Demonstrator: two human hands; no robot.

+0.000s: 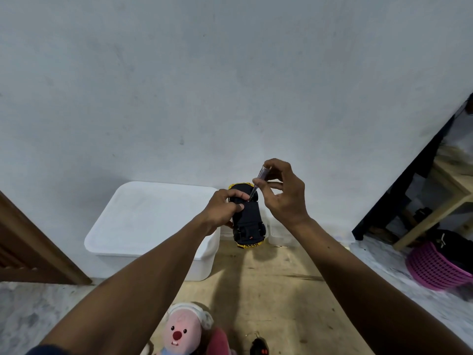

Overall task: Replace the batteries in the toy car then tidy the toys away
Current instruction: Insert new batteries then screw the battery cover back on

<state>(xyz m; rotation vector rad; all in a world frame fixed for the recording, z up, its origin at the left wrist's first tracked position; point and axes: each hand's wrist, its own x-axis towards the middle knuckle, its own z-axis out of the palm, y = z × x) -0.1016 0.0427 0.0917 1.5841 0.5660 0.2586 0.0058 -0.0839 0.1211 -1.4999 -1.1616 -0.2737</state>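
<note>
Pink plush (182, 331) nearest; left hand (221, 208) grips upturned toy car (249, 220); right hand (284, 198) pinches screwdriver (265, 172), tip on underside.

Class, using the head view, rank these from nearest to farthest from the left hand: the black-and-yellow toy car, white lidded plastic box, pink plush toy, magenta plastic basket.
1. Black-and-yellow toy car: gripped in the left hand.
2. White lidded plastic box: just beyond, to its left.
3. Pink plush toy: bottom edge, near the person.
4. Magenta plastic basket: far right.
</note>
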